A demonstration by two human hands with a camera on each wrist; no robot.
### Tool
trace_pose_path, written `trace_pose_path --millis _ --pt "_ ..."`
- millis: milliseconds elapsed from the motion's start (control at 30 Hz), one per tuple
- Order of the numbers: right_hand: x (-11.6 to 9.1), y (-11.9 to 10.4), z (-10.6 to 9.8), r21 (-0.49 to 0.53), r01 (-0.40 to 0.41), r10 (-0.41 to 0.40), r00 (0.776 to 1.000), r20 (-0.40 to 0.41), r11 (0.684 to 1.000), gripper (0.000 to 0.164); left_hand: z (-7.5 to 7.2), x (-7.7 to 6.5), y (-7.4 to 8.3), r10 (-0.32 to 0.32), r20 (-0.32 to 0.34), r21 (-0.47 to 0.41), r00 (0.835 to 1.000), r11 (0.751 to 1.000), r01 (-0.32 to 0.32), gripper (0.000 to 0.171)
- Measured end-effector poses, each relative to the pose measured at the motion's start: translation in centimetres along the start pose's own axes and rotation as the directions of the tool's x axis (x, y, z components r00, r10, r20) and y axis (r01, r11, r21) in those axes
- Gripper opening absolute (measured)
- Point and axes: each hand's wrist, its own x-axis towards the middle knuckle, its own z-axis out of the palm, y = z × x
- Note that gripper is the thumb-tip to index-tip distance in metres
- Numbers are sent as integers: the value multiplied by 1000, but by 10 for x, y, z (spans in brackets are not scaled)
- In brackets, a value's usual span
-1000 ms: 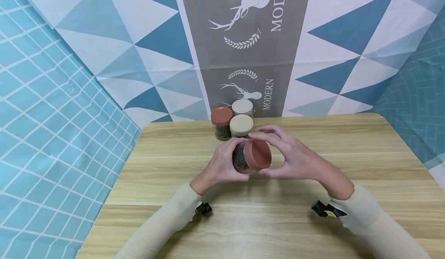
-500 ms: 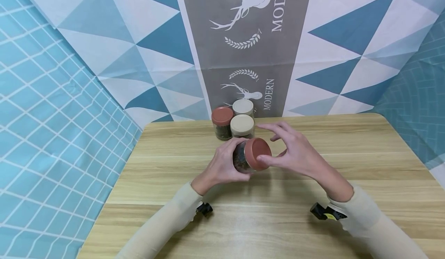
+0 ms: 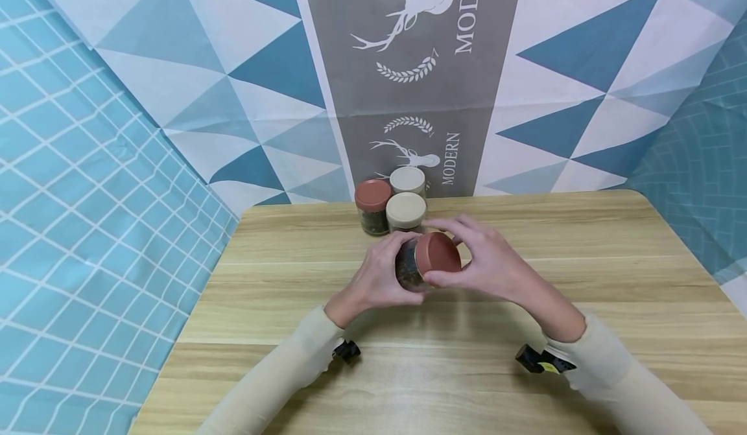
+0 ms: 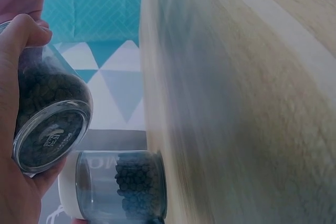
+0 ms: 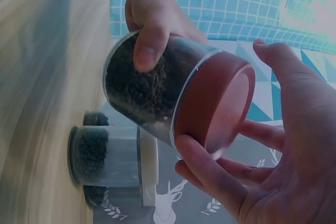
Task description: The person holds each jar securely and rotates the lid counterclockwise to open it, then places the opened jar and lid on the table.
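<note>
My left hand (image 3: 382, 273) grips the glass body of a jar (image 3: 408, 268) with dark pellet-like contents, held tilted above the table. Its red lid (image 3: 439, 253) points right. In the left wrist view, the jar's clear base (image 4: 51, 137) faces down toward the table. My right hand (image 3: 487, 257) is spread around the lid. The right wrist view shows a fingertip (image 5: 193, 148) touching the lid's rim, while the thumb (image 5: 281, 59) stands a little apart from it. Both wrists carry small black cameras.
Behind the hands, a red-lidded jar (image 3: 373, 205), a cream-lidded jar (image 3: 406, 209) and a white-lidded jar (image 3: 408, 178) stand close together near the back edge of the wooden table (image 3: 280, 279). Patterned cloth (image 3: 280, 98) hangs behind and at both sides.
The right hand first drew back from the lid, then moved left to it again, its fingers closer around it. The left hand and jar shifted slightly right.
</note>
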Motion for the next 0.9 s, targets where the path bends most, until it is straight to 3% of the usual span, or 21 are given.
trace_pose_path --millis 200,733,900 --pt "0 -1 5 -40 57 -58 998 -19 998 67 1 0 0 -11 5 4 1000 1000 11 97" --pt "-1 -1 3 -29 62 -61 998 19 998 69 2 -2 -1 -8 -1 9 1000 1000 8 95" --pt "0 1 2 -10 160 -159 986 41 987 69 3 -2 -2 2 -4 13 1000 1000 -2 94"
